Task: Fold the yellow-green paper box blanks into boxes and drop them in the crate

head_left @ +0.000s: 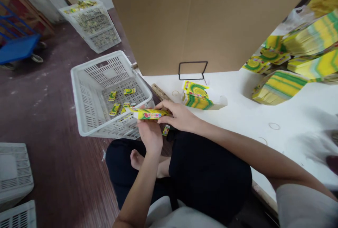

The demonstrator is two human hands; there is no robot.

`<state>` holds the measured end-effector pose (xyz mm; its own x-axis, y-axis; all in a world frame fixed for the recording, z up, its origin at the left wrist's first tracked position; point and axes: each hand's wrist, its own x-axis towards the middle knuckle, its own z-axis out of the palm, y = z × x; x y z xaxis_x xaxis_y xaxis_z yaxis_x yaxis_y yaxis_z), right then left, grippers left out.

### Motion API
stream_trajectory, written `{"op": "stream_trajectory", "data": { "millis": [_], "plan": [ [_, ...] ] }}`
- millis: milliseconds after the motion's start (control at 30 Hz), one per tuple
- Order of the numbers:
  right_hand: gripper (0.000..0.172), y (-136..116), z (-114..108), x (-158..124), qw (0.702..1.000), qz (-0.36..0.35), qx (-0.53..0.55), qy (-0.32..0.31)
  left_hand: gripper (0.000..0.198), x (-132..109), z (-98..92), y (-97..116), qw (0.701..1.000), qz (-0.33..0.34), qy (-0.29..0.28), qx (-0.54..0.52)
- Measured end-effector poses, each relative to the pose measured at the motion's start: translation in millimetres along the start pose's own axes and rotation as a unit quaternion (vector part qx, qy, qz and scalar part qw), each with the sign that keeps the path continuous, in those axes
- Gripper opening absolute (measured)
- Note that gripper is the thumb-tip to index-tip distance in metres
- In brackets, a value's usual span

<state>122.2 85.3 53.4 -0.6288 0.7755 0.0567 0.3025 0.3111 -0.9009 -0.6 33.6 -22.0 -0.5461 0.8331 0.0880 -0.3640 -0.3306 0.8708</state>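
Holding a long, thin, yellow-and-green card box [150, 114] by the near side of a white plastic basket [88, 101], with left hand [150, 134] clamped on it from below and right hand [179, 116] pinched on its right end. Press softly, to keep from bending the card. Maybe open at the left end; too blurry to tell.

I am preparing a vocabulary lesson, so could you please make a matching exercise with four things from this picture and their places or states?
Things
1. yellow carton
2. nearest white basket
3. black wire stand
4. flat trolley

Places or states
A. at the foot of the brown cardboard
B. blue, on wheels
C. held in the left hand and right hand
D. open-topped, small boxes inside

Pairs: 1-C, 2-D, 3-A, 4-B
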Motion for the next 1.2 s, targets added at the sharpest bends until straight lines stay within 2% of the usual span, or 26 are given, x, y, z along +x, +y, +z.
{"op": "stream_trajectory", "data": {
  "millis": [67,133,200,267,333,400,467,533,600,633,667,700,733,800,867,900,1000,1100,1200],
  "plan": [
    [0.012,8.5,-5.7,2.3,1.000,-0.009,-0.018,0.008,0.033,-4.2,-0.1,-5.9,0.999,0.004,0.037,-0.021],
    [0.003,17.6,-13.1,2.0,0.999,-0.010,-0.051,0.012,0.031,-6.2,-0.8,-9.4,0.998,-0.025,0.047,-0.024],
    [0.009,27.1,-22.5,-1.8,0.994,-0.035,-0.099,0.030,0.033,-4.2,-3.9,-6.1,0.998,-0.040,0.039,-0.014],
    [0.014,35.3,-32.6,-9.0,0.977,-0.087,-0.184,0.058,0.036,1.8,-9.4,5.2,1.000,0.003,0.019,0.009],
    [0.022,40.6,-40.8,-17.6,0.944,-0.139,-0.291,0.072,0.048,10.2,-14.2,20.0,0.994,0.078,-0.035,0.070],
    [0.028,42.8,-44.9,-25.2,0.912,-0.189,-0.361,0.043,0.075,18.0,-14.2,30.2,0.966,0.111,-0.141,0.188],
    [0.032,44.0,-44.8,-30.6,0.896,-0.237,-0.377,-0.002,0.097,22.2,-8.6,29.8,0.915,0.089,-0.253,0.300],
    [0.035,47.1,-42.7,-34.6,0.893,-0.261,-0.367,-0.004,0.090,21.9,-0.1,19.2,0.879,0.063,-0.307,0.360],
    [0.032,53.1,-41.1,-38.3,0.910,-0.237,-0.329,0.080,0.073,18.0,7.6,4.7,0.872,0.064,-0.292,0.386],
    [0.042,57.0,-40.8,-40.1,0.923,-0.208,-0.292,0.138,0.070,15.2,10.7,-1.9,0.875,0.070,-0.266,0.397],
    [0.060,60.9,-40.9,-41.6,0.937,-0.170,-0.242,0.187,0.071,11.8,13.5,-7.6,0.879,0.078,-0.240,0.406],
    [0.074,64.6,-41.2,-42.8,0.951,-0.128,-0.183,0.213,0.076,8.1,16.0,-12.0,0.881,0.083,-0.219,0.411],
    [0.079,67.6,-41.4,-43.6,0.967,-0.084,-0.120,0.209,0.081,4.1,18.6,-15.5,0.882,0.086,-0.208,0.413],
    [0.068,71.1,-41.2,-43.3,0.991,0.001,-0.014,0.134,0.087,-3.9,24.1,-20.1,0.883,0.085,-0.205,0.413],
    [0.057,71.3,-39.9,-41.1,0.996,0.056,0.038,0.060,0.087,-11.2,30.0,-23.5,0.878,0.081,-0.216,0.419],
    [0.052,70.6,-39.2,-39.7,0.996,0.068,0.044,0.046,0.084,-14.3,32.8,-25.0,0.875,0.082,-0.221,0.423],
    [0.042,69.0,-38.3,-36.8,0.994,0.066,0.058,0.063,0.068,-20.3,38.7,-28.6,0.866,0.096,-0.236,0.430],
    [0.052,70.2,-40.3,-39.8,0.992,0.053,0.091,0.064,0.060,-19.8,39.0,-30.8,0.857,0.095,-0.250,0.440],
    [0.064,72.7,-41.6,-47.6,0.998,0.007,0.061,0.025,0.062,-15.7,34.7,-35.4,0.853,0.049,-0.269,0.445]
  ]
}}
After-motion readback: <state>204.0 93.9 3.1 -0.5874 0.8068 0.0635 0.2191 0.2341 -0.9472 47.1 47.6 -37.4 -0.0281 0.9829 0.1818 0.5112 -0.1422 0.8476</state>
